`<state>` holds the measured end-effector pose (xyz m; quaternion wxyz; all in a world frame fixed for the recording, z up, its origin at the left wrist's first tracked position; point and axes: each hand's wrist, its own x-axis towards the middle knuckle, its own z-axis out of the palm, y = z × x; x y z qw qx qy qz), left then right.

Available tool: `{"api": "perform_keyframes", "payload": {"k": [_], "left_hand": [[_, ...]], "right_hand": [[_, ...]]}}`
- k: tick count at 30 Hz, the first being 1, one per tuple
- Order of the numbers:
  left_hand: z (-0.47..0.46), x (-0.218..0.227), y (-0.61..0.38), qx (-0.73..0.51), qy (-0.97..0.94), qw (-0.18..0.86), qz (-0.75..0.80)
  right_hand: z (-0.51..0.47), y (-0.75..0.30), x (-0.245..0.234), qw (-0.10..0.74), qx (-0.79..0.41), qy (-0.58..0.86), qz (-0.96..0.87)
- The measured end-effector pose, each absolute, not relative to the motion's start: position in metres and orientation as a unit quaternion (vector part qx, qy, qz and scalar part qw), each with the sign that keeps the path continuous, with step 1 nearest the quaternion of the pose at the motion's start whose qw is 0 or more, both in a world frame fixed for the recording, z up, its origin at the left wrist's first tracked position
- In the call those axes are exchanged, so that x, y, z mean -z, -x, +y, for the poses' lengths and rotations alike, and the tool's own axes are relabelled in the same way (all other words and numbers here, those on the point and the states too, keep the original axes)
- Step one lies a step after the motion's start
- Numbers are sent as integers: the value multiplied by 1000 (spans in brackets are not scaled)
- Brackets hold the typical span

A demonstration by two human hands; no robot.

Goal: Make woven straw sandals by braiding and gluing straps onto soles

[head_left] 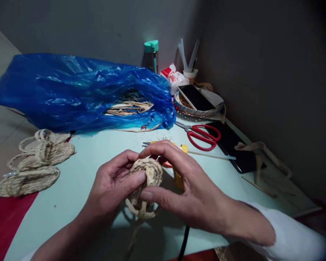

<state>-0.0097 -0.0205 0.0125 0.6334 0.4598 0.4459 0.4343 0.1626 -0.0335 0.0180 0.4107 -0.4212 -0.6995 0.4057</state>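
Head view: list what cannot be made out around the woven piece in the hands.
Woven piece: head view; its sides are covered by the left hand and right hand.
Yellow tool: head view; mostly behind the right hand's fingers.
Blue bag: head view; plastic hides all but a few strips at its mouth.
Black cable: head view; cut off by the bottom edge.

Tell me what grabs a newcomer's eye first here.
Centre front, the left hand and right hand clasp a small round woven straw piece. Behind, a crumpled blue plastic bag holds straw strips; red-handled scissors lie to its right on the pale green table.
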Motion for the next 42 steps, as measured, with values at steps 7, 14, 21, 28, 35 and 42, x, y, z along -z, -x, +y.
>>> {"api": "perform_keyframes", "payload": {"k": [7,14,21,28,35,42], "left_hand": [[-15,-8,21,-406,-479,652,426],[-22,-14,15,-429,-449,608,494],[-28,-15,11,-429,-459,585,513],[-31,-16,9,-436,-455,590,505],[-31,-14,8,-442,-478,570,502],[-30,-12,6,-412,-470,592,510]], "right_hand": [[-36,-167,-22,442,-428,387,-686],[-39,-160,-14,441,-345,426,-710],[-37,-156,-8,478,-320,417,-703],[-41,-155,-7,514,-286,407,-699],[-42,-152,-11,501,-270,425,-704],[-42,-154,-10,478,-261,427,-722]]}}
